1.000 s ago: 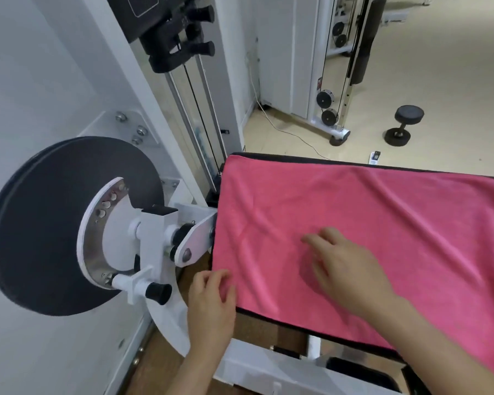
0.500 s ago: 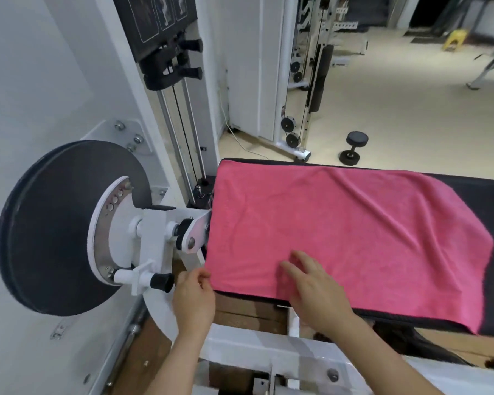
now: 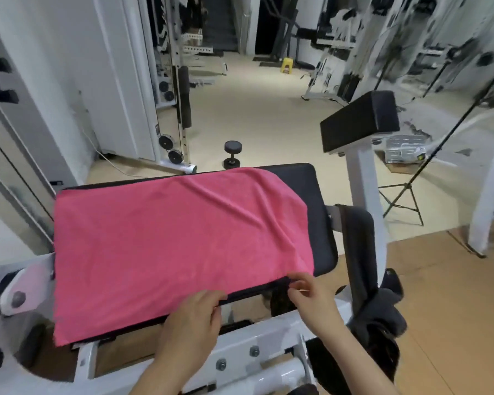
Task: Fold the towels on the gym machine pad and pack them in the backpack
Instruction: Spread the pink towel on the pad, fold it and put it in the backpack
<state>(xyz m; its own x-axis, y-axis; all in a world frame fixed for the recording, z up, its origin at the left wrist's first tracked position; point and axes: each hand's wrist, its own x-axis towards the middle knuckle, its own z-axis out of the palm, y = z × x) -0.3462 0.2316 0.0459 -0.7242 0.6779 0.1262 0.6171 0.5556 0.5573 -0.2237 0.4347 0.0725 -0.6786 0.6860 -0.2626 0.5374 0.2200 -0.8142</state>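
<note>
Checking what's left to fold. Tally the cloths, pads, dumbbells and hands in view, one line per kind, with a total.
Pink towel: 1
Dark cloth: 1
Black pads: 2, machine pad and raised pad
Dumbbell: 1
Hands: 2, left hand and right hand
Total: 7

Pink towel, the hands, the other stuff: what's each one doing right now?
pink towel, spread unfolded on the pad, wrinkled at its right end.
pad, mostly covered, right end bare.
left hand, holding the towel's near edge.
right hand, pinching the towel's near right corner.
dumbbell, upright on the floor.
</note>
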